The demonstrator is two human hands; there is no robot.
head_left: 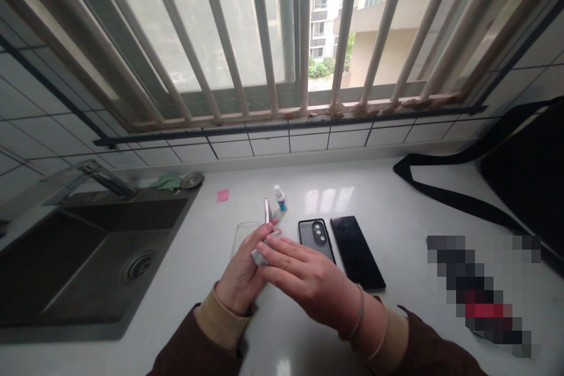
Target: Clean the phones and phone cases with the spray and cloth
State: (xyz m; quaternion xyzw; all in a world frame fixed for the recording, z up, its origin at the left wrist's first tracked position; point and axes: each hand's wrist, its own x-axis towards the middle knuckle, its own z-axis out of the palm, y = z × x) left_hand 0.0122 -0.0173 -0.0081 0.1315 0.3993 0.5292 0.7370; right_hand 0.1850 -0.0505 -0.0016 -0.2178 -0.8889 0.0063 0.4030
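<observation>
My left hand (pixel 241 273) is wrapped round a slim phone (pixel 267 211), which stands nearly edge-on so that only its silvery upper edge shows. Pressed against the phone's face is a small whitish cloth (pixel 259 255), under the fingers of my right hand (pixel 308 276); most of the cloth and phone are hidden. Behind the left hand lies a clear phone case (pixel 241 237). A small spray bottle (pixel 280 197) with a white top and blue label stands just beyond the fingers. To the right of my hands are a black-rimmed phone case (pixel 314 236) and a dark phone (pixel 358 252) lying flat.
On the left is a sink (pixel 106 320) with a faucet (pixel 108 179), a green cloth (pixel 166 183) and a metal strainer (pixel 192 181) on its rim. A pink sticky note (pixel 222 195) lies on the white counter (pixel 185 282). A black bag (pixel 529 170) with a strap sits right; a blurred-out patch lies nearer.
</observation>
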